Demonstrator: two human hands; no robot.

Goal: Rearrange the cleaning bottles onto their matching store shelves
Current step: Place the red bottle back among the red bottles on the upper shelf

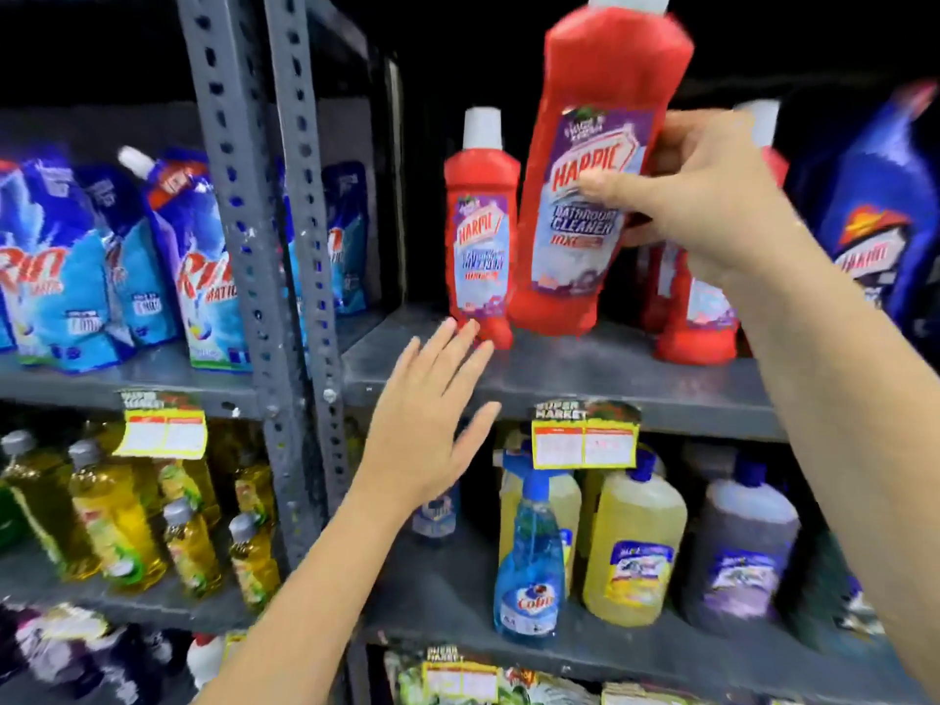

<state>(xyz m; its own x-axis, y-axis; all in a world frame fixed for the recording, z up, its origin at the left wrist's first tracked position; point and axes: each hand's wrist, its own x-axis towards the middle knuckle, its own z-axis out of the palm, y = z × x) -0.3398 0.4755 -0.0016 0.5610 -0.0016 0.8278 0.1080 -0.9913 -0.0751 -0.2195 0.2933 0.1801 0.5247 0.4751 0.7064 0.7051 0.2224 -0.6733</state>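
Observation:
My right hand (697, 195) grips a large red Harpic bathroom cleaner bottle (585, 145) with a white cap, held slightly tilted over the grey metal shelf (585, 379). A smaller red Harpic bottle (480, 236) stands just to its left on the same shelf. Another red bottle (697, 318) stands behind my right wrist, partly hidden. A blue Harpic bottle (875, 216) sits at the far right. My left hand (432, 419) hovers open in front of the shelf edge, fingers spread, near the base of the smaller red bottle.
Blue detergent pouches (117, 256) fill the left shelf behind perforated grey uprights (285, 246). Below stand yellow bottles (630, 547), a blue spray bottle (531, 562), a purple bottle (742, 552) and yellow dish-liquid bottles (122, 521). Price tags (585, 440) hang on the shelf edge.

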